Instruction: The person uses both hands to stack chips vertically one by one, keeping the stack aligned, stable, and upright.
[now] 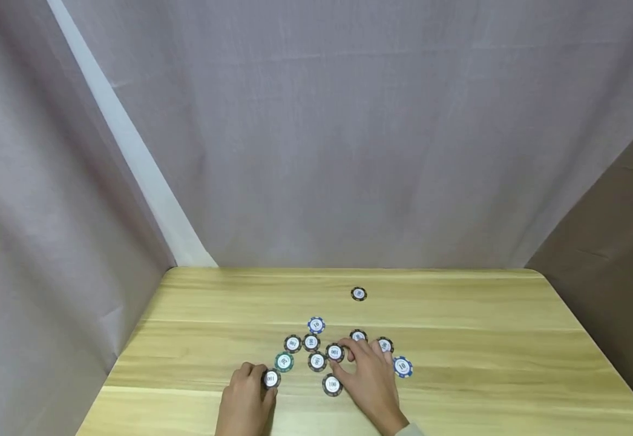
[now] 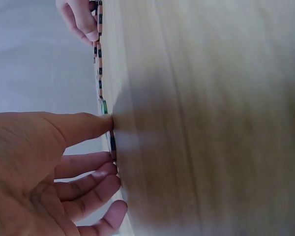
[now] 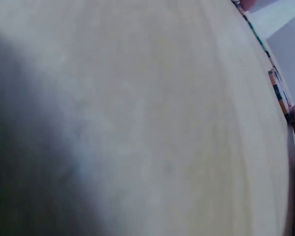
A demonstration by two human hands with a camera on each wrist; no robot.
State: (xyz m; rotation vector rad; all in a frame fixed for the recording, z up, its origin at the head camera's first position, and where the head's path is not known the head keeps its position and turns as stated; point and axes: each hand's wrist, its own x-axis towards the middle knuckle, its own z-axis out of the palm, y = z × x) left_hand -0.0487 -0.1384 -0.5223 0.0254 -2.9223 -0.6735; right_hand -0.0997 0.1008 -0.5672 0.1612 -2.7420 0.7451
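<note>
Behind the table [image 1: 485,363] of chips [image 1: 317,361], greyish curtains [image 1: 376,151].

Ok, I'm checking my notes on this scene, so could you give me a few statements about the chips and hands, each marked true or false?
1. Exactly one green chip is in view. True.
2. The left hand has its fingers at a black chip. True.
3. The right hand holds a blue chip. False: its fingers are at another black chip.
4. Both blue chips lie left of the right hand. False: one blue chip lies to its right.
5. The chip farthest from the hands is black. True.
</note>
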